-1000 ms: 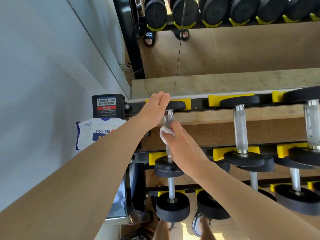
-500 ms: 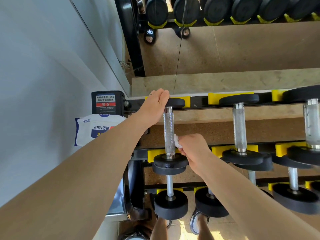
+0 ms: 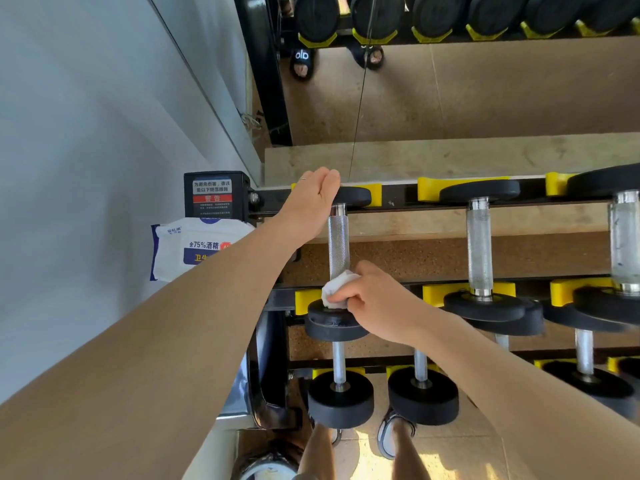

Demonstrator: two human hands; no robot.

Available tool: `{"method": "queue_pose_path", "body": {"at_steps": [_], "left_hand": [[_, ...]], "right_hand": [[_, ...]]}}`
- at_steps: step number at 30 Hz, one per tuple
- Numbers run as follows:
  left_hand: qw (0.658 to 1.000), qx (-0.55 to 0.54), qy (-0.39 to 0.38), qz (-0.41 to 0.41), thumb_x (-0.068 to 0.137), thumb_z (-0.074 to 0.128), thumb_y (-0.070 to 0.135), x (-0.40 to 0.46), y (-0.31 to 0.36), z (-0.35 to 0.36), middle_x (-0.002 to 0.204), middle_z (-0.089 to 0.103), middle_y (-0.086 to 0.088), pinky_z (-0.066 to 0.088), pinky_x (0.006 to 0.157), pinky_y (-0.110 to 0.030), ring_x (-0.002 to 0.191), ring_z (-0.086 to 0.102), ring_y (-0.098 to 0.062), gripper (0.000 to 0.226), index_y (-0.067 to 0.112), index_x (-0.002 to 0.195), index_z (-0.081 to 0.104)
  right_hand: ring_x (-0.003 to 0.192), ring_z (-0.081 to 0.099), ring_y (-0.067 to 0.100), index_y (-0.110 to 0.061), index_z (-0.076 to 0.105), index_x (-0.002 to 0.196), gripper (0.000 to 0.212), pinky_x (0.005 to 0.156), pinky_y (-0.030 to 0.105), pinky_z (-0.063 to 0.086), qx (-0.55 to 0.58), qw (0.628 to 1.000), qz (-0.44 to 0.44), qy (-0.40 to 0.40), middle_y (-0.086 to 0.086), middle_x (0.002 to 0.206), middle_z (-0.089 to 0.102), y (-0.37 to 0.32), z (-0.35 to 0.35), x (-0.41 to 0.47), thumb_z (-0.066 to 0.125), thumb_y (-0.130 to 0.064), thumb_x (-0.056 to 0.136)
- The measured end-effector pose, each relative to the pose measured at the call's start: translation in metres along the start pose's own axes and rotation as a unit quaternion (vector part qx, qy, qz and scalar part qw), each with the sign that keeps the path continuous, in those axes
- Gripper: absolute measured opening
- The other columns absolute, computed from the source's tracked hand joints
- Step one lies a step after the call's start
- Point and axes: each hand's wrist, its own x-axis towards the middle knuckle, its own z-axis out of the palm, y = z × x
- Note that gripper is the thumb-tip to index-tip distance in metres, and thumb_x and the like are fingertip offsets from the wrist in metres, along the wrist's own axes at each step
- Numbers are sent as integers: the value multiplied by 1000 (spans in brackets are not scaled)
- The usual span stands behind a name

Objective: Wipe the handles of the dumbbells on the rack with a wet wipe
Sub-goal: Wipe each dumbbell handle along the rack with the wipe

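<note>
Since half a second ago, the right hand (image 3: 377, 303) has slid the wet wipe (image 3: 335, 292) from the middle of the handle down to its near end, against the near weight plate. One second ago the same hand held the wipe near the far end of the handle.

Right hand: fingers curled round the knurled steel handle (image 3: 338, 244) of the leftmost dumbbell on the top tier, pinching the white wipe against it. Wipe is bunched, touching both the handle and the near plate (image 3: 327, 315).

Left hand (image 3: 310, 202): rests on the far plate (image 3: 355, 196) of the same dumbbell, fingers straight and pressed together; a ring shows on one finger.

Rack (image 3: 398, 202): black frame with yellow cradles; further dumbbells lie to the right and on the lower tiers, handles running near to far.

Labels: a black block (image 3: 216, 195) at the left end of the rack carries a warning sticker with Chinese text, a red band reading "警告"; smaller lines are not legible. A white and blue wipe packet (image 3: 194, 247) just below it, partly hidden by the left forearm, reads "含75%酒精".

Mirror at far side reflects black sandals (image 3: 301, 62) marked "olo" as reflected.
</note>
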Motion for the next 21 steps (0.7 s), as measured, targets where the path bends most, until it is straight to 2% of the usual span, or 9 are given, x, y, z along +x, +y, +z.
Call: {"method": "queue_pose_path", "body": {"at_steps": [3,5,7,10,11,12,16,18,21], "left_hand": [[1000,-4,0,-3,112,23,33,0,0,0,98,47,-12,32,77,-29,92,43,-20,48,-3,109,55],[1000,-7,1,-5,112,23,33,1,-1,1,98,47,-11,34,76,-21,93,44,-20,48,-2,109,55],[1000,-8,2,-4,112,24,34,1,-2,1,97,47,-9,33,76,-20,91,44,-19,47,-2,109,55],[1000,-6,3,-2,112,23,33,1,-2,2,96,46,-8,34,75,-24,89,43,-18,47,-1,108,55],[1000,-5,4,-2,112,23,33,1,-2,2,95,46,-8,34,75,-24,88,43,-16,47,-1,107,55],[1000,-4,5,-2,112,23,33,1,-2,2,95,46,-7,33,74,-24,87,42,-16,47,-1,107,55],[1000,-5,10,-6,112,24,34,2,-2,3,94,45,-7,32,74,-17,86,42,-16,48,-2,109,55],[1000,-2,13,-8,112,23,34,2,-3,3,95,45,-8,31,73,-15,85,42,-15,48,-2,110,55],[1000,-1,13,-5,112,23,33,2,-1,3,96,45,-10,32,74,-20,87,42,-17,48,-3,110,55]], "right_hand": [[93,44,8,-32,68,122,40,72,11,33,37,998,27,-35,0,111,41,6,-7,1,41,-12,102],[85,42,6,-33,70,119,42,69,13,33,46,997,43,-35,-3,103,40,8,-9,-1,40,-10,101],[84,41,5,-33,71,116,42,67,12,32,57,997,55,-20,-4,99,37,10,-7,-4,40,-9,100],[110,47,13,-27,74,114,37,73,0,31,58,996,69,19,0,119,45,9,-5,-11,46,-9,98],[116,48,16,-25,74,115,34,74,0,31,48,995,77,32,4,126,48,9,-4,-12,47,-11,98],[114,50,16,-24,73,116,33,73,3,31,23,996,82,37,6,126,50,9,-4,-13,48,-12,98],[75,48,6,-15,73,106,33,57,13,31,-9,992,125,26,4,98,53,12,-2,-8,41,-17,101],[73,50,14,-7,66,88,28,55,16,32,7,991,136,-9,5,87,56,13,1,2,42,-15,99],[67,50,17,-10,56,70,27,56,23,36,-3,989,140,-58,7,74,55,14,5,19,45,-15,95]]}}
